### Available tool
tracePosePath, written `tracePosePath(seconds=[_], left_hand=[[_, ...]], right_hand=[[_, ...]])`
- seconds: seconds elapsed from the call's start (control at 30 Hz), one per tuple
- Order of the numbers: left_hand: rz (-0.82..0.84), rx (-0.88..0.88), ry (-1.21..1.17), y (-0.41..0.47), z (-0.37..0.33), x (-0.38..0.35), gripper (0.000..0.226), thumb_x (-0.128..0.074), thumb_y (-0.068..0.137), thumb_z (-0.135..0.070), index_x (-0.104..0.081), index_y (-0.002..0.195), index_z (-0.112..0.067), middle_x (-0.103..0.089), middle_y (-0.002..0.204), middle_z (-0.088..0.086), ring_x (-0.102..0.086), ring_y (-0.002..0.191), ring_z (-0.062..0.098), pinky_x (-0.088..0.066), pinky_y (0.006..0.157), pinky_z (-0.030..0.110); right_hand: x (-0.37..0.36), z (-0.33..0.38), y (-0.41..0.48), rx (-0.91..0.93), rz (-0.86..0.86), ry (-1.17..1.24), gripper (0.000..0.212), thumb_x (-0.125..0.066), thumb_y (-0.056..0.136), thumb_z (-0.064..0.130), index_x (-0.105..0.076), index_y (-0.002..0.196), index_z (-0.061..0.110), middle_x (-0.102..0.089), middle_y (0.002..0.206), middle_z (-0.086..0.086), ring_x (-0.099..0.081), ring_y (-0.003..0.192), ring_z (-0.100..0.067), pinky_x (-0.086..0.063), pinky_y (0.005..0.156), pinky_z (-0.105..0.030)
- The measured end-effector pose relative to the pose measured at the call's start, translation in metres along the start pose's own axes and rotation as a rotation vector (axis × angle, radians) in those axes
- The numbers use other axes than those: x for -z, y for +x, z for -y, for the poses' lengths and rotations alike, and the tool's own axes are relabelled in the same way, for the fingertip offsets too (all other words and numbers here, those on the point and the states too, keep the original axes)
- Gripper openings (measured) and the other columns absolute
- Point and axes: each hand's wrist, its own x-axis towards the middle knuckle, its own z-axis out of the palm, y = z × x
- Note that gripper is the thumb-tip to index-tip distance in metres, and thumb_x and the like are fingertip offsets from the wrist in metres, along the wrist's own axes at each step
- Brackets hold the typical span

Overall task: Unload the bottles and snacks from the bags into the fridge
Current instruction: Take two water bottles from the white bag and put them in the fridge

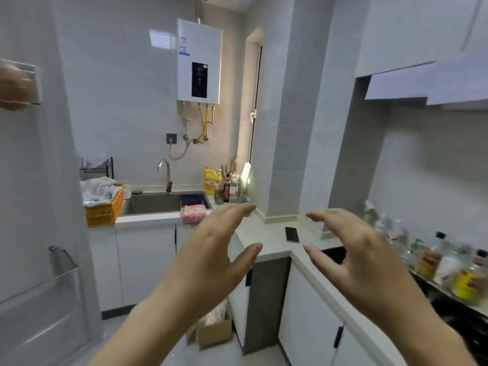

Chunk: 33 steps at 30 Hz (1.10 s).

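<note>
Both my hands are raised in front of me, palms facing each other, fingers spread and empty. My left hand (214,249) is at centre, my right hand (351,254) to its right. The open fridge door (34,233) fills the left edge, with a clear door shelf (39,289) low down and an upper door bin (23,83) holding brown eggs, blurred. Several bottles and jars (449,265) stand on the right counter by the stove. No bags are in view.
Ahead is a sink (163,202) with a tap, an orange basket (104,210) of cloths, a pink cloth (194,213) and a yellow detergent jug (212,180). A phone (292,234) lies on the corner counter. A cardboard box (211,328) sits on the floor.
</note>
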Motion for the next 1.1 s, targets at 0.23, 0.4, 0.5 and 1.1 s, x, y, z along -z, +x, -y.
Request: tracePosePath(seconds=[0.23, 0.4, 0.5, 1.1], left_hand=[[0.148, -0.143, -0.186, 0.053, -0.026, -0.078, 0.052, -0.058, 0.087, -0.041, -0.036, 0.134, -0.043, -0.036, 0.116, -0.036, -0.035, 0.101, -0.027, -0.026, 0.083, -0.01], [0.261, -0.292, -0.336, 0.089, -0.036, -0.132, 0.051, -0.057, 0.088, -0.042, -0.038, 0.135, -0.04, -0.03, 0.105, -0.048, -0.027, 0.102, -0.034, -0.024, 0.085, -0.01], [0.306, -0.391, -0.42, 0.105, -0.045, -0.16, 0.05, -0.058, 0.088, -0.04, -0.038, 0.134, -0.041, -0.033, 0.108, -0.046, -0.026, 0.105, -0.035, -0.022, 0.085, -0.011], [0.583, -0.67, -0.732, 0.11, -0.181, -0.316, 0.05, -0.06, 0.088, -0.037, -0.042, 0.135, -0.034, -0.045, 0.129, -0.025, -0.04, 0.119, -0.01, -0.026, 0.089, -0.004]], right_hand=[[0.022, -0.06, -0.026, -0.228, -0.032, -0.133, 0.042, -0.07, 0.082, 0.03, -0.06, 0.122, 0.027, -0.061, 0.115, 0.015, -0.051, 0.1, 0.004, -0.033, 0.085, -0.002], [0.031, -0.092, -0.044, -0.406, -0.075, -0.269, 0.039, -0.071, 0.082, 0.03, -0.059, 0.119, 0.03, -0.053, 0.11, 0.024, -0.049, 0.1, 0.005, -0.032, 0.082, -0.007], [0.036, -0.102, -0.054, -0.536, -0.093, -0.335, 0.038, -0.069, 0.083, 0.031, -0.058, 0.12, 0.032, -0.052, 0.108, 0.025, -0.048, 0.1, 0.004, -0.032, 0.078, -0.002], [0.095, -0.177, -0.176, -0.994, -0.146, -0.544, 0.036, -0.073, 0.081, 0.026, -0.062, 0.116, 0.025, -0.06, 0.11, 0.016, -0.052, 0.101, -0.002, -0.032, 0.084, -0.01]])
